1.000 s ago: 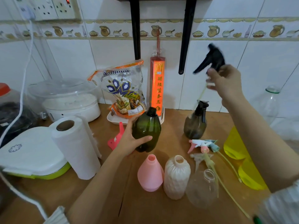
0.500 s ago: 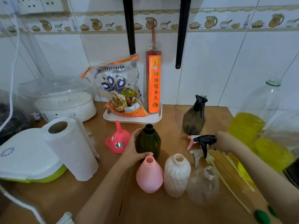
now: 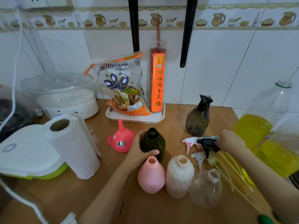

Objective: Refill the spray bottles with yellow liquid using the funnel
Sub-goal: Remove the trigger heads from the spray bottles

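Left hand gripping uncapped dark green bottle, upright.

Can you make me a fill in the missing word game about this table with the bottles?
1. The left hand grips the open dark green bottle, which has no ____ on.
2. The pink plastic funnel sits with its spout pointing ____.
3. The big clear bottle holds ____ liquid.

Missing words: sprayer; up; yellow
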